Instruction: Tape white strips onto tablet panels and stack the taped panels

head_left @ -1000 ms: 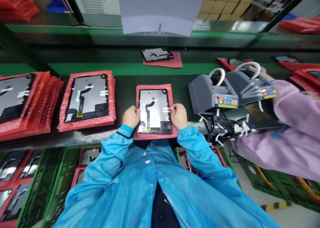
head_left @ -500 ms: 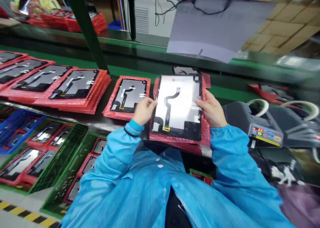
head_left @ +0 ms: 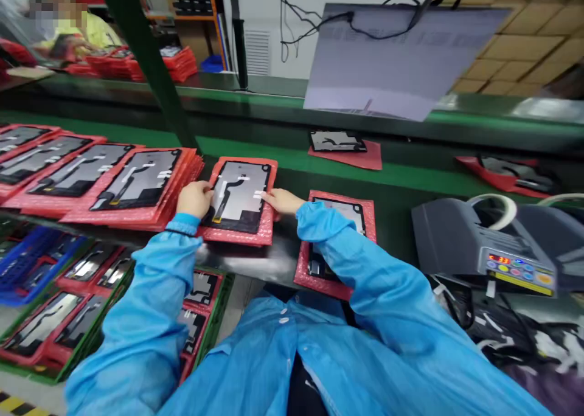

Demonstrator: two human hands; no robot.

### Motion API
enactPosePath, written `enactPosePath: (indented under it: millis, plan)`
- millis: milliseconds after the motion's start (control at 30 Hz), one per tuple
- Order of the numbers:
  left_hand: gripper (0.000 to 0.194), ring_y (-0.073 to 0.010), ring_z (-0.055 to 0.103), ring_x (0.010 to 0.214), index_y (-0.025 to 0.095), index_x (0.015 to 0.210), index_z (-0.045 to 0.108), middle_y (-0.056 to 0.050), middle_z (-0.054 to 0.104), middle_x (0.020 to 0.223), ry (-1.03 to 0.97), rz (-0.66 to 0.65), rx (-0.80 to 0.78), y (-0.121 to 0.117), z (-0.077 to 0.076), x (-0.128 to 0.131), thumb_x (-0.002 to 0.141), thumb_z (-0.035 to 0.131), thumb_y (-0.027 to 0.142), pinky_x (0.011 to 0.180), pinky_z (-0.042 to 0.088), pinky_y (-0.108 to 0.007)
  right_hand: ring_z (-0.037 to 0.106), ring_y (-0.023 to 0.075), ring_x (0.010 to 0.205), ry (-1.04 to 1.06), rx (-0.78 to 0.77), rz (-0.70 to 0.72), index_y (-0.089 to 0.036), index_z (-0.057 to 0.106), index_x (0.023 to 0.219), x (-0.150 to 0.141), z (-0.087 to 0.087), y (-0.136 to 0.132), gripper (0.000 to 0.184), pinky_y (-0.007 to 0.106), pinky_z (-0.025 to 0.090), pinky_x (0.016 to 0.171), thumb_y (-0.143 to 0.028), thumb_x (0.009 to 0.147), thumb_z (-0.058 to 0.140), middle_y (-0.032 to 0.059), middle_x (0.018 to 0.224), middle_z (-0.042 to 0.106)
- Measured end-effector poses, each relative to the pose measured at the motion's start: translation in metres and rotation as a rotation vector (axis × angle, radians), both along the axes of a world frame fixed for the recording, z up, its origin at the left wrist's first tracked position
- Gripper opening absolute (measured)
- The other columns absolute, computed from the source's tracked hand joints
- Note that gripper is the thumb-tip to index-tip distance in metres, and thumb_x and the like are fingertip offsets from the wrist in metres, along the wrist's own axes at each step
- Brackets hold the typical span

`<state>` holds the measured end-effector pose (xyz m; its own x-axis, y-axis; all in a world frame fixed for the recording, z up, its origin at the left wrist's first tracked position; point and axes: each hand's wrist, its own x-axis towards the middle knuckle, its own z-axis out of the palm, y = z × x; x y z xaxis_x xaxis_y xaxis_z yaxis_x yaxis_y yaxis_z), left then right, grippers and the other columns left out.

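Note:
My left hand (head_left: pixel 195 198) pinches the left edge of a flat tablet screen (head_left: pixel 241 188) with a grey back, black border and dark ribbon cable. On its right edge, my right hand (head_left: pixel 283 201) grips with thumb and fingers. The screen lies on or just over a red bubble-wrap bag (head_left: pixel 249 236); I cannot tell if they touch. Under my right forearm is a second screen (head_left: pixel 351 209) on another red bubble-wrap bag (head_left: pixel 303 267), partly hidden by the sleeve.
Stacks of screens on red bubble wrap (head_left: pixel 155 206) stand at left. Green crates (head_left: pixel 59 367) and a blue crate (head_left: pixel 22 276) sit below. Farther back lies another screen (head_left: pixel 337 141). A grey machine with a lit display (head_left: pixel 502 261) stands at right. A green post (head_left: pixel 150 63) rises at left.
Both hands have moved left from the middle bag to the bag beside the stacks, where they grip a screen. A screen on red wrap shows at the middle spot, under my right arm.

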<state>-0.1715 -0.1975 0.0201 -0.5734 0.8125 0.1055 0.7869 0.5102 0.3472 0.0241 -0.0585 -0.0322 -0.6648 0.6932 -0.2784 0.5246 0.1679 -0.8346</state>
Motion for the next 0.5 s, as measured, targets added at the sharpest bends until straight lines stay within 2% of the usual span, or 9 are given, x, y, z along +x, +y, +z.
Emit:
enactPosePath:
  millis: [67, 100, 133, 200, 267, 333, 367, 433, 500]
  plan:
    - [0.023, -0.0345, 0.055, 0.115, 0.012, 0.099, 0.068, -0.016, 0.064, 0.117, 0.188, -0.035, 0.035, -0.009, 0.006, 0.021, 0.084, 0.056, 0.024, 0.101, 0.043, -0.048, 0.065, 0.0209, 0.055, 0.026, -0.106, -0.077, -0.019, 0.061, 0.074, 0.024, 0.001, 0.033, 0.038, 0.038, 0.056, 0.063, -0.055, 0.084, 0.059, 0.0075, 0.061, 0.066]
    - [0.025, -0.0386, 0.051, 0.119, 0.012, 0.101, 0.068, -0.018, 0.061, 0.122, 0.265, -0.064, 0.098, -0.014, 0.010, 0.037, 0.082, 0.058, 0.026, 0.102, 0.041, -0.053, 0.066, 0.0204, 0.059, -0.002, -0.068, -0.196, -0.018, 0.063, 0.078, 0.041, 0.004, 0.057, 0.036, 0.037, 0.056, 0.065, -0.052, 0.085, 0.058, 0.0083, 0.065, 0.068]
    - [0.026, -0.0390, 0.051, 0.119, 0.014, 0.103, 0.067, -0.018, 0.061, 0.123, 0.295, -0.174, 0.165, -0.019, 0.011, 0.056, 0.084, 0.057, 0.028, 0.100, 0.043, -0.055, 0.068, 0.0204, 0.065, -0.044, 0.016, -0.347, -0.016, 0.065, 0.082, 0.059, 0.007, 0.084, 0.032, 0.036, 0.056, 0.070, -0.046, 0.088, 0.057, 0.0098, 0.072, 0.070]
    - [0.022, -0.0316, 0.058, 0.110, 0.022, 0.102, 0.067, -0.014, 0.065, 0.116, 0.239, -0.488, 0.329, -0.028, 0.007, 0.103, 0.088, 0.051, 0.027, 0.095, 0.049, -0.051, 0.069, 0.0208, 0.090, -0.271, 0.315, -0.721, -0.014, 0.069, 0.091, 0.099, 0.016, 0.142, 0.017, 0.032, 0.052, 0.086, -0.029, 0.085, 0.063, 0.0127, 0.093, 0.072]
    - [0.017, -0.0263, 0.063, 0.100, 0.024, 0.098, 0.066, -0.012, 0.069, 0.105, 0.156, -0.781, 0.490, -0.031, -0.009, 0.149, 0.088, 0.053, 0.024, 0.087, 0.055, -0.044, 0.060, 0.0275, 0.116, -0.376, 0.367, -0.894, -0.007, 0.066, 0.108, 0.134, 0.022, 0.194, 0.026, 0.037, 0.044, 0.100, -0.018, 0.085, 0.060, 0.0232, 0.116, 0.064]
    - [0.014, -0.0228, 0.065, 0.092, 0.022, 0.098, 0.065, -0.010, 0.071, 0.098, 0.068, -0.939, 0.573, -0.025, -0.031, 0.184, 0.088, 0.054, 0.022, 0.082, 0.058, -0.039, 0.050, 0.0331, 0.128, -0.435, 0.355, -0.988, 0.000, 0.060, 0.118, 0.154, 0.022, 0.235, 0.036, 0.043, 0.039, 0.105, -0.013, 0.085, 0.056, 0.0308, 0.127, 0.055]
    - [0.014, -0.0216, 0.066, 0.090, 0.021, 0.098, 0.064, -0.009, 0.072, 0.096, 0.026, -0.963, 0.606, -0.019, -0.043, 0.195, 0.089, 0.053, 0.021, 0.082, 0.058, -0.038, 0.049, 0.0346, 0.129, -0.450, 0.339, -1.011, 0.001, 0.059, 0.120, 0.159, 0.020, 0.251, 0.037, 0.045, 0.039, 0.104, -0.013, 0.086, 0.055, 0.0324, 0.128, 0.053]
    - [0.015, -0.0195, 0.066, 0.088, 0.018, 0.101, 0.062, -0.009, 0.073, 0.093, -0.063, -0.975, 0.667, -0.006, -0.062, 0.205, 0.091, 0.051, 0.020, 0.082, 0.058, -0.037, 0.051, 0.0353, 0.126, -0.464, 0.300, -1.028, 0.000, 0.059, 0.121, 0.157, 0.011, 0.278, 0.038, 0.045, 0.041, 0.101, -0.019, 0.088, 0.054, 0.0319, 0.126, 0.054]
    - [0.015, -0.0183, 0.066, 0.085, 0.018, 0.102, 0.061, -0.008, 0.073, 0.090, -0.150, -0.963, 0.713, 0.005, -0.076, 0.204, 0.092, 0.050, 0.020, 0.081, 0.058, -0.036, 0.052, 0.0360, 0.124, -0.464, 0.306, -1.013, -0.001, 0.059, 0.120, 0.149, -0.001, 0.301, 0.040, 0.047, 0.042, 0.098, -0.026, 0.089, 0.055, 0.0315, 0.125, 0.054]
